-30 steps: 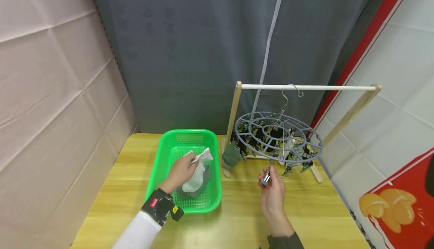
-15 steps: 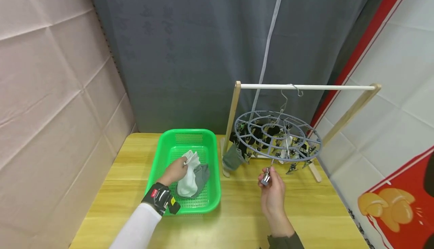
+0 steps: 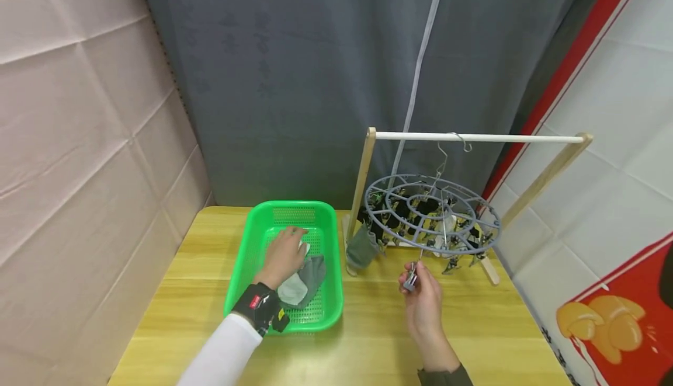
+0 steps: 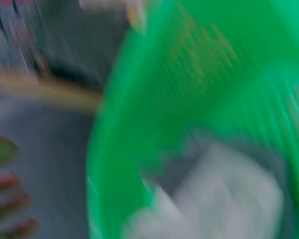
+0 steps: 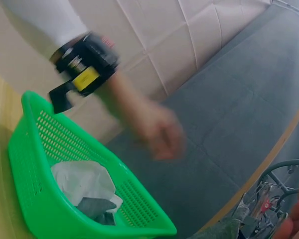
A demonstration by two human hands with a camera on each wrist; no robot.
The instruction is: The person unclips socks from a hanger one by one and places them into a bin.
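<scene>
My left hand (image 3: 284, 256) is over the green basket (image 3: 337, 269), its fingers loosely bent with nothing between them. In the right wrist view the same hand (image 5: 157, 129) is blurred and stands above the basket. Beneath it lie a white sock (image 3: 292, 290), partly hidden by the hand, and a grey sock (image 3: 314, 278). My right hand (image 3: 423, 310) pinches a metal clip (image 3: 411, 280) below the front rim of a round grey drying hanger (image 3: 420, 246). Several clips and dark socks hang under that hanger, with a grey sock (image 3: 363, 247) at its left side.
The hanger hooks onto a white rod (image 3: 505, 138) between wooden legs (image 3: 363, 176). Basket and stand share a wooden table (image 3: 368, 351). Behind is a grey curtain (image 3: 294, 82); a pale cloth wall (image 3: 79, 170) rises at the left.
My left hand has let go of the white sock, which now lies on the grey one, and has risen over the basket. The right hand keeps its pinch on the clip.
</scene>
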